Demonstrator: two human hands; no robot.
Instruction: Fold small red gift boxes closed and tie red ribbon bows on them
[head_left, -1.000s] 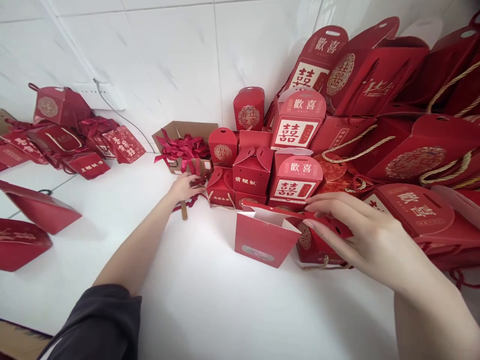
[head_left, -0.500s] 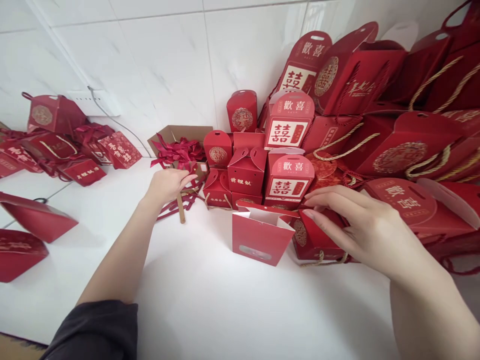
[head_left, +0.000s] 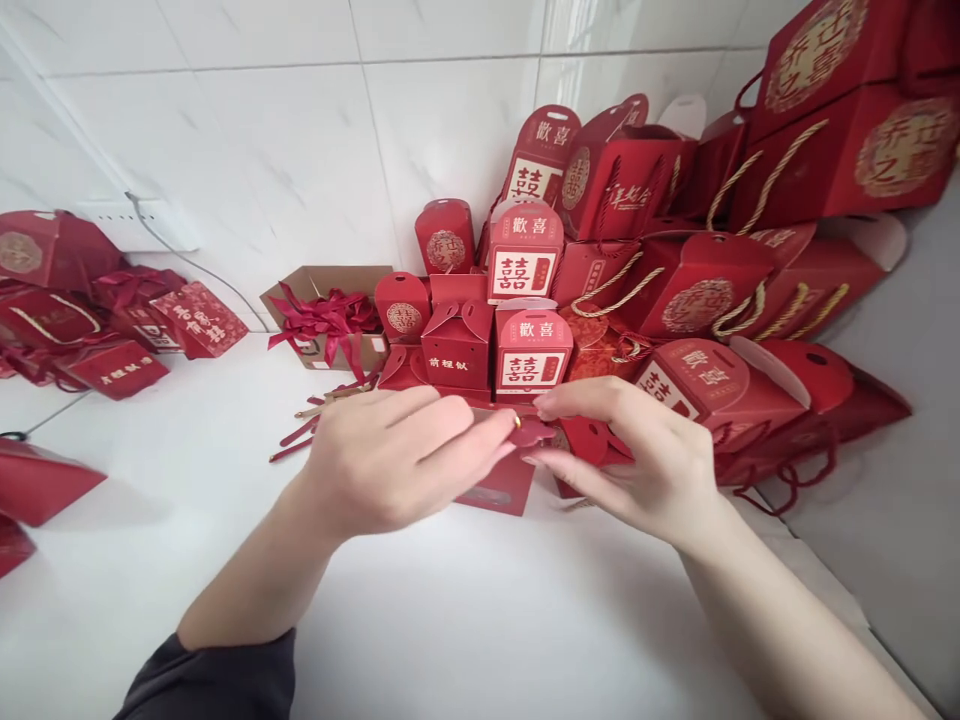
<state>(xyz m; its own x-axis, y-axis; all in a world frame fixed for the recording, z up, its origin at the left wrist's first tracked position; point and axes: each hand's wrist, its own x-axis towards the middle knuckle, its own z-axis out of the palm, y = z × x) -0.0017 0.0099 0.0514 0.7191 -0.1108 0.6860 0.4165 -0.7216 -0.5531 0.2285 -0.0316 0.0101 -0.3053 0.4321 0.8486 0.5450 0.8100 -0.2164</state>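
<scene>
My left hand point(head_left: 405, 460) is closed in a pinch in the middle of the head view. At its fingertips sits a small dark red piece point(head_left: 534, 433) with a gold tip, its kind too blurred to make out. My right hand point(head_left: 645, 450) comes in from the other side, thumb and forefinger apart around that piece. Whether they touch it I cannot tell. Directly behind my hands stands a red paper gift box point(head_left: 506, 488) with an oval window, mostly hidden by them.
Stacked red gift boxes point(head_left: 457, 350) fill the back and right. Dark red ribbons lie in a cardboard box point(head_left: 322, 350), with loose red straps point(head_left: 296, 435) before it. More red boxes point(head_left: 112, 370) stand at left. White tabletop point(head_left: 465, 620) and tiled wall point(head_left: 450, 130) surround them.
My left hand has moved right from beside the ribbon box, now holding the small dark red piece. My right hand has come left to meet it. The view has shifted to the right.
</scene>
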